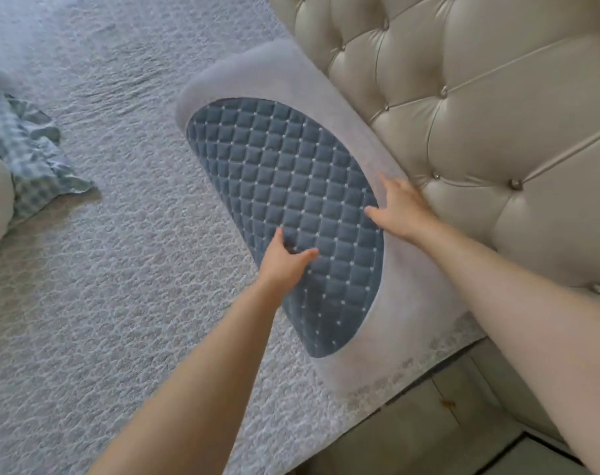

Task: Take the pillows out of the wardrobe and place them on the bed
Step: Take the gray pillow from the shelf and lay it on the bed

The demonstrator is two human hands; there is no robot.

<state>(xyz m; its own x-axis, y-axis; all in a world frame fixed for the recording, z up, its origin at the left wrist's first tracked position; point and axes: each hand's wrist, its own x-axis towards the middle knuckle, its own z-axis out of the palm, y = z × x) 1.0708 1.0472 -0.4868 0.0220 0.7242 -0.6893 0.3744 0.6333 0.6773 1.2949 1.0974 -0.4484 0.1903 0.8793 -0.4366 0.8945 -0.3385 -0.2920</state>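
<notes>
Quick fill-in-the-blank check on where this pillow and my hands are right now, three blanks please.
1. The pillow lies on the bed against the tufted ____.
2. The pillow's quilted centre panel is coloured ____.
3. The left hand and right hand both rest on the ____.

Missing words: headboard; blue; pillow

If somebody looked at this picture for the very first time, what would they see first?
Probably the big pillow in the middle, grey with a dark blue quilted oval, lying on the bed against the tufted cream headboard. Both hands are on it: the left hand on the blue part, the right hand at the edge nearest the headboard. A crumpled checked blue cloth lies far left.
</notes>
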